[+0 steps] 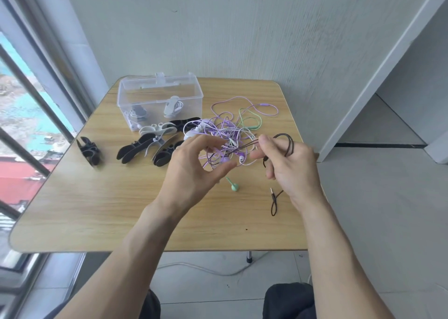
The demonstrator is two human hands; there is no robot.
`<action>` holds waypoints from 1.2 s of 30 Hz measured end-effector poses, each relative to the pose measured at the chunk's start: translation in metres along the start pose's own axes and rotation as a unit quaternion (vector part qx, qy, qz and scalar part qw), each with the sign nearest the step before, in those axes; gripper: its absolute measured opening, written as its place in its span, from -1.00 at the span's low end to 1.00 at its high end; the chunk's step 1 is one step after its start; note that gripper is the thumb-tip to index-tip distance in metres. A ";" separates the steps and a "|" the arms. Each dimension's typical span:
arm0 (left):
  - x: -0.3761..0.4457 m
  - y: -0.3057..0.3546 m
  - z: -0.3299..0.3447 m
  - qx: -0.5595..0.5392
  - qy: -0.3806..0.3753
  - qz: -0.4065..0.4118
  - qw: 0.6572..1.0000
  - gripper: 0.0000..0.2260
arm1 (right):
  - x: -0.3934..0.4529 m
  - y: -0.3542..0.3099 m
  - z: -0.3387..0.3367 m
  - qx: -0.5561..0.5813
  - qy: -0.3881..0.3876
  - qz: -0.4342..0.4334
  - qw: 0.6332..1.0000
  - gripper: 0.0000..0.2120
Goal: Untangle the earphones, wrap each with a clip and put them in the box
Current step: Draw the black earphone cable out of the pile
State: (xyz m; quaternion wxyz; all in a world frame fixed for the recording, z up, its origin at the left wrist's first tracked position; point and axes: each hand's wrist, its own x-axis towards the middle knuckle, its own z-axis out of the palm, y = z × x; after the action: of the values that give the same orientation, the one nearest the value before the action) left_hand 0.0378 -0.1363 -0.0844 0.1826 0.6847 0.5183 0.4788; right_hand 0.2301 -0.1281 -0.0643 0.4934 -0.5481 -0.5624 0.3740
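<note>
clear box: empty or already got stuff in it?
Not empty. Through the clear box wall, two clip-wrapped earphone bundles show on its floor.
</note>
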 end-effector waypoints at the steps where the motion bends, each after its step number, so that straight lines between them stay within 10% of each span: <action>1: 0.000 -0.001 -0.001 0.004 -0.002 0.000 1.000 -0.66 | 0.000 0.000 0.000 -0.003 0.000 -0.004 1.000 -0.68; 19: -0.001 0.004 0.000 0.038 -0.047 0.020 0.998 -0.69 | -0.007 -0.012 0.008 0.224 -0.020 0.105 0.969 -0.86; 27: 0.001 0.002 -0.005 0.012 -0.099 0.023 0.995 -0.62 | -0.001 -0.003 0.007 0.162 0.021 0.147 0.976 -0.79; 36: 0.000 0.002 -0.003 -0.009 -0.102 -0.017 0.995 -0.74 | -0.004 0.001 0.006 0.045 -0.132 0.155 0.978 -0.88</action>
State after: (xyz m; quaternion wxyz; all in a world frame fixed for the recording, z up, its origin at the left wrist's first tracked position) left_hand 0.0368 -0.1381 -0.0819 0.2490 0.7195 0.5039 0.4079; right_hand 0.2243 -0.1308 -0.0676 0.3753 -0.5519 -0.5128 0.5400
